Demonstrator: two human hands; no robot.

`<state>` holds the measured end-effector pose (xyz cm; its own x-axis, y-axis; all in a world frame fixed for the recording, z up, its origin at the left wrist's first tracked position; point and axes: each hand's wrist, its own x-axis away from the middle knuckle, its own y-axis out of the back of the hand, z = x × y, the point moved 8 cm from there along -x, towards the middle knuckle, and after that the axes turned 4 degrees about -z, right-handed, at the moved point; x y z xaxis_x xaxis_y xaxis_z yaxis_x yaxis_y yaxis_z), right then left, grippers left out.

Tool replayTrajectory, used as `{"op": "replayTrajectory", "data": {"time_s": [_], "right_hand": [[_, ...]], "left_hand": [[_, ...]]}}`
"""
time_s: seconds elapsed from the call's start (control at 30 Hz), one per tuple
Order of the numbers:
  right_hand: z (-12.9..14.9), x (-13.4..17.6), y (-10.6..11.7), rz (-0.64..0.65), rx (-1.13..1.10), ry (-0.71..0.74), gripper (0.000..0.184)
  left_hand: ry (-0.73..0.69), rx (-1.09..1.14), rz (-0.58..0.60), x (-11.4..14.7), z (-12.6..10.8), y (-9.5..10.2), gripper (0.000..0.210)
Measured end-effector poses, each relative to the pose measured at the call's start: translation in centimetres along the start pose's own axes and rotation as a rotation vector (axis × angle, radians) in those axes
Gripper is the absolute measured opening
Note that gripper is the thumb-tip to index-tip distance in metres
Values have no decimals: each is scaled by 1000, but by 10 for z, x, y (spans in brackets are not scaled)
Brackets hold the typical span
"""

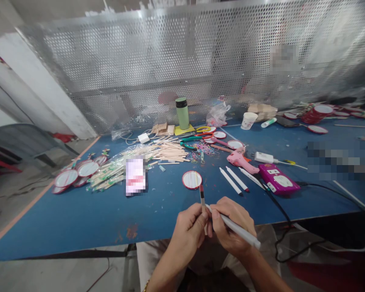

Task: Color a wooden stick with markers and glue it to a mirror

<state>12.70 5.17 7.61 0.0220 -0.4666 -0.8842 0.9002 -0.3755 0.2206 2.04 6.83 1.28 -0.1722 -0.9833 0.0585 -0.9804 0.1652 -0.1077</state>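
My left hand (188, 229) is closed on a flat wooden stick (202, 198), whose upper end is coloured dark red and black. In my right hand (232, 223) is a white marker pen (245, 234), slanting down to the right, its tip end close to the stick. The fingers hide whether the tip touches the wood. Just beyond my hands lies a round white disc with a red rim (192, 179), a stick lying across it. Two white markers, one with a black end (231, 181) and one with a dark red end (237, 179), rest to its right.
A pink glue gun (242, 160) and a purple power strip (278, 179) with cables lie to the right. Loose wooden sticks (170, 152), coloured rubber bands (205, 151), pliers (197, 138) and a green bottle (182, 113) stand farther back. Red-rimmed discs (66, 178) pile up left. A perforated metal panel (158, 61) closes the back.
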Motion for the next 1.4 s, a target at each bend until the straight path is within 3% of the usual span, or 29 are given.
{"op": "replayTrajectory", "data": {"time_s": [1.4], "right_hand": [[3, 0, 2, 6, 22, 29, 17]], "left_hand": [[25, -22, -14, -1, 3, 3, 45]]}}
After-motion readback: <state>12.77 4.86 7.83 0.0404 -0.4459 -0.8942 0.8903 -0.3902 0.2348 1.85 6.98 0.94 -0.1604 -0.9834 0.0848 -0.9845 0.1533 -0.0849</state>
